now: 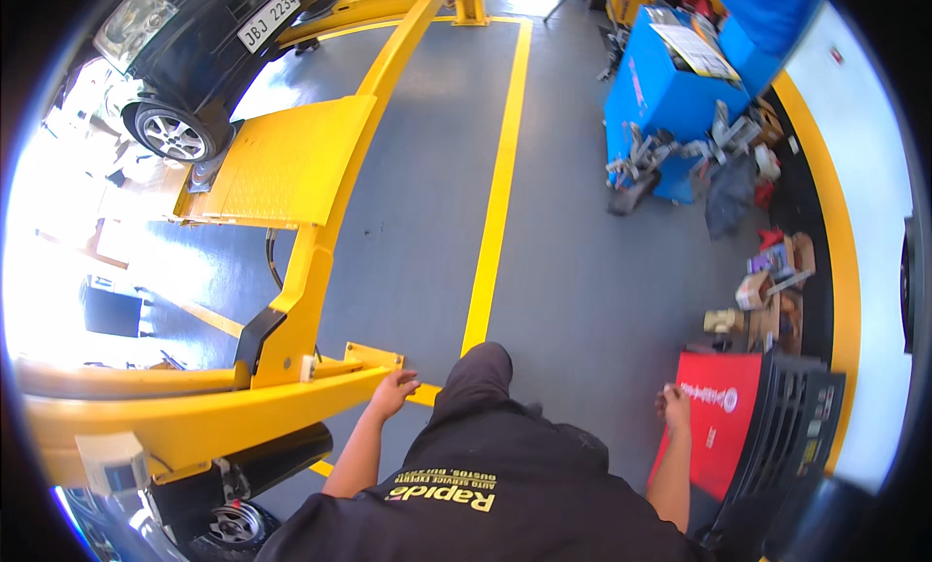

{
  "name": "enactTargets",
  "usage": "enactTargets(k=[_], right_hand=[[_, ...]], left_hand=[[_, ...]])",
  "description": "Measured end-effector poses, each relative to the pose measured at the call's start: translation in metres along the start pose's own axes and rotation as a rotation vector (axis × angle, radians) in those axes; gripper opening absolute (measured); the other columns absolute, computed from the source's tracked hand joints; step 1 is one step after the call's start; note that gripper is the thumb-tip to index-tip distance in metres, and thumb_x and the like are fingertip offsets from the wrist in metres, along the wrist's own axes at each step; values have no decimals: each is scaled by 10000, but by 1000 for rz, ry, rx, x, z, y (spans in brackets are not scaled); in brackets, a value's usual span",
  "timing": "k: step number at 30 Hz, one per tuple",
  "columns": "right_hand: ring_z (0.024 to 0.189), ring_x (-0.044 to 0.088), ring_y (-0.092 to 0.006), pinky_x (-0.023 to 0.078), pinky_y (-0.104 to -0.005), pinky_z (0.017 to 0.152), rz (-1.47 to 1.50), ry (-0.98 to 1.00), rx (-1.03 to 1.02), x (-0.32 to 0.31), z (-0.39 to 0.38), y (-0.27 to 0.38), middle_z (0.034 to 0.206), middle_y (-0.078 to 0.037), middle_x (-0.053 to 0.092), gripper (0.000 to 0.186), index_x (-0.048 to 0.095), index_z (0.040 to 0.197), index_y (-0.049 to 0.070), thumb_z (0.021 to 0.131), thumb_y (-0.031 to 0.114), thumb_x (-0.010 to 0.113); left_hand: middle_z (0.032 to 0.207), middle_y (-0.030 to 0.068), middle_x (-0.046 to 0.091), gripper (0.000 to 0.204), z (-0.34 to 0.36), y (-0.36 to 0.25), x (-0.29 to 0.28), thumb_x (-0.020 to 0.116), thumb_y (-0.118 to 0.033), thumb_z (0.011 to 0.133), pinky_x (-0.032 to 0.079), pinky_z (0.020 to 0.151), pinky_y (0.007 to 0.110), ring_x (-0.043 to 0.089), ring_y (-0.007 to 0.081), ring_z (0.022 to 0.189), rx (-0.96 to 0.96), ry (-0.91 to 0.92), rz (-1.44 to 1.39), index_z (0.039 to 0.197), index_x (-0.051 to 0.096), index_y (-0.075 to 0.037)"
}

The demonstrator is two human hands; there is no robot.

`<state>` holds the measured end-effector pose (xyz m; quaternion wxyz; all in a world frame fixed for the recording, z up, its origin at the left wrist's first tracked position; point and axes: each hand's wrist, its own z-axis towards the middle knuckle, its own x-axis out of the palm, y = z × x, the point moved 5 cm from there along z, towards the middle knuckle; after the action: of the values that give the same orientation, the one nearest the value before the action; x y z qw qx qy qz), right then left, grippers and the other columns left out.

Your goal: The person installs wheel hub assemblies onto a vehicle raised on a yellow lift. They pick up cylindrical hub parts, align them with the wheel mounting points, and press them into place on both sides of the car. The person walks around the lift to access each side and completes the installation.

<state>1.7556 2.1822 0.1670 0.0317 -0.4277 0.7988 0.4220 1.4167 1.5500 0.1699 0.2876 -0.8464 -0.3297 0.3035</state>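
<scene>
My left hand (392, 393) hangs beside my left thigh, its fingers loosely bent and apart, with nothing seen in it. Close by is the end of a yellow lift beam (340, 392); I cannot tell whether they touch. My right hand (673, 408) is held out to the right, fingers loosely curled, with no object showing in it. It appears in front of the red top of a red-and-black cabinet (714, 407). One bent knee (490, 368) in dark trousers shows ahead of my black shirt (476, 475).
A black car (218, 52) stands at the far left, its front wheel (175, 133) on a yellow lift ramp (282, 159). A yellow floor line (500, 183) runs ahead. At right stand a blue machine (660, 77) with metal clamps, boxes (767, 276) and a white wall (874, 174).
</scene>
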Motion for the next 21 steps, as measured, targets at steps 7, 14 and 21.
enactTargets(k=[7, 14, 21], right_hand=[[842, 671, -141, 522, -308, 695, -156, 223, -256, 153, 184, 319, 1025, -42, 713, 318, 638, 1279, 67, 1032, 265, 605], [926, 711, -201, 544, -337, 729, -252, 466, -91, 243, 281, 458, 1109, -93, 732, 377, 629, 1325, 32, 1018, 250, 628], [868, 718, -217, 549, -368, 699, -130, 369, 41, 280, 474, 584, 1094, -102, 735, 370, 618, 1332, 40, 1019, 236, 626]], left_hand=[[1102, 159, 755, 394, 166, -53, -42, 686, -170, 965, 574, 844, 328, 729, 197, 918, -282, -184, -215, 1295, 639, 42], [1128, 91, 757, 413, 377, -313, -132, 656, -256, 999, 515, 781, 299, 713, 183, 952, -62, -128, -116, 1339, 621, -26], [1099, 124, 756, 391, 618, -473, -195, 658, -207, 980, 557, 822, 320, 714, 192, 909, -119, -315, -216, 1306, 636, 8]])
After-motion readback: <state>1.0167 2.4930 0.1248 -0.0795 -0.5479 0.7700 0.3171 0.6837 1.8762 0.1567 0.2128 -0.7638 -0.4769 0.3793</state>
